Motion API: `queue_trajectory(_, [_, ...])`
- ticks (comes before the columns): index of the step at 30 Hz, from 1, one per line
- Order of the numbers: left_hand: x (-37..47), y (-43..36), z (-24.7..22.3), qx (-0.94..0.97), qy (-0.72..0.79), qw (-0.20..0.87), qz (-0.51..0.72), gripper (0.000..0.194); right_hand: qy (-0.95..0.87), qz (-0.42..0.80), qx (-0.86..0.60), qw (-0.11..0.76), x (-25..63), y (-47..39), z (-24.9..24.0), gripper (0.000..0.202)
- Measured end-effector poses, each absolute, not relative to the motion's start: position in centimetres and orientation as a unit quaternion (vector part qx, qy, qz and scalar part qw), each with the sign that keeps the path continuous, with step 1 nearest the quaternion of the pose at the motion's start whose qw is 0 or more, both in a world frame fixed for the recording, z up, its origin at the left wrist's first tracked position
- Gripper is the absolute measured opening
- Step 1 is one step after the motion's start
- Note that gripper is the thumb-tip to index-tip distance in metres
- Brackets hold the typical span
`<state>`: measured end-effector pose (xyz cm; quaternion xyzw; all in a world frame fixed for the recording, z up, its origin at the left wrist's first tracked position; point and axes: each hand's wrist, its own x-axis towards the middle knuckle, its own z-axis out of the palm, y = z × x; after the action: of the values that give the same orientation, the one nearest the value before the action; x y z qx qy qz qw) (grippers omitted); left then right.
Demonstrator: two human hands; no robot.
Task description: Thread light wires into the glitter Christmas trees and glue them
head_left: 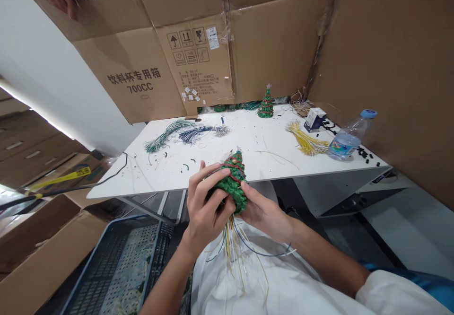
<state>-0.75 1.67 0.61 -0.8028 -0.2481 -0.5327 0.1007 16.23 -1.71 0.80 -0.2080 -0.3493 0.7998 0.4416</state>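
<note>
wires trail to 6 o'clock; likely springy, easily snagged. our left hand, fingers half-curled, and right hand, thumb pressed in, hold the green tree at centre, by the near edge of the counter. we judge it light, yielding; best held near its broad base, sparing the fragile 12 o'clock tip.

Matt brown cardboard panels

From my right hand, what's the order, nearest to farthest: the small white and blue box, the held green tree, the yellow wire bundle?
From your right hand, in the head view:
1. Held green tree: touching it.
2. Yellow wire bundle: right side of the table.
3. Small box: just behind the bundle.
</note>
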Motion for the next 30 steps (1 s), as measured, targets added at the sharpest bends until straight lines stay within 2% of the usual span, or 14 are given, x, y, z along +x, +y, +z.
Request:
queue_trajectory(12, [-0.8, 1.7, 0.8, -0.812, -0.231, 0.09, -0.528, 0.025, -0.328, 0.798, -0.199, 0.465, 15.8, -1.8, 1.0, 0.077])
queue_trajectory(18, [-0.9, 1.8, 0.6, -0.814, -0.222, 0.08, -0.531, 0.024, -0.319, 0.799, -0.211, 0.464, 15.9, -1.8, 0.9, 0.08])
queue_trajectory(30, [-0.8, 1.7, 0.9, -0.795, -0.218, 0.13, -0.551, 0.021, -0.313, 0.806, -0.167, 0.474, 15.7, -1.5, 0.0, 0.061])
